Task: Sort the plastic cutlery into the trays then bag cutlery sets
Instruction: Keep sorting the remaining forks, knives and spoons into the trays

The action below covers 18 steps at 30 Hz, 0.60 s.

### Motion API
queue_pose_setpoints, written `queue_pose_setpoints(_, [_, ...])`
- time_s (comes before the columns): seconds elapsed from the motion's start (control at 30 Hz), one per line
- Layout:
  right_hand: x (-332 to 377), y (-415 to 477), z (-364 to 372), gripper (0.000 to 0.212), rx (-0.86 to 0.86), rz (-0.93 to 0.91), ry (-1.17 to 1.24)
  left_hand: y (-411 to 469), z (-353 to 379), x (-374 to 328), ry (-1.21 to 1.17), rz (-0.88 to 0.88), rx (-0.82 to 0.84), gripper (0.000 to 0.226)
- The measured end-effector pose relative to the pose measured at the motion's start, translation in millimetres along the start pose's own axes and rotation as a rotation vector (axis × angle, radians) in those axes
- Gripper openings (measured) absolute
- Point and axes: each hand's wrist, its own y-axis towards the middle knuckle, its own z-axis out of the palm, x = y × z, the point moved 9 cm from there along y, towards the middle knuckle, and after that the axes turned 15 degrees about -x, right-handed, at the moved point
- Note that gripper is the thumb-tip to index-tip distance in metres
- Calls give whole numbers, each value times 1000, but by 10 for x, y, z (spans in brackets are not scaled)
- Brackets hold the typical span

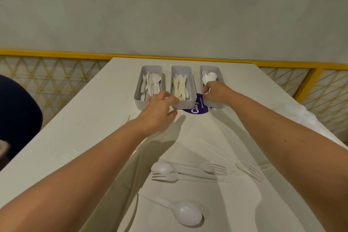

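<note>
Head view. A person is reaching both bare arms across a white table [75,118] toward three grey trays standing side by side at its far end.

The left tray [139,103] is holding white forks [152,84], the middle tray [188,104] is holding cream knives [179,86], and the right tray [220,79] is holding white spoons [209,78].

The left hand [160,111] is hovering at the near ends of the left and middle trays. Its fingers are lying extended and relaxed over the gap between them, and the thumb is sitting lower, by the middle tray's near wall.

The right hand [214,93] is resting at the near end of the right tray with its fingers curling down over the tray's left wall. Whether they are gripping the wall or a piece of cutlery cannot be told.

A round purple sticker [195,110] is showing between the hands, partly under the middle and right trays.

Loose cutlery is lying unsorted nearer the person:
- a large spoon [185,213] closest
- a second spoon [163,167] beyond it
- a fork [163,178] just beside the second spoon
- another fork [214,166] to the right
- a third fork [253,171] farther right

Crumpled clear plastic [305,117] is lying at the table's right edge. A dark blue chair [17,109] is standing at the left, and a yellow rail [56,55] is running behind the table.
</note>
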Motion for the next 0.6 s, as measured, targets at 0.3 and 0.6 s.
queue_pose_setpoints(0.3, [33, -367, -58, 31, 51, -72, -13, -439, -64, -276, -51, 37, 462, 3])
queue_pose_setpoints(0.6, [466, -1153, -196, 8, 149, -293, 189, -979, 24, -200, 108, 29, 820, 41])
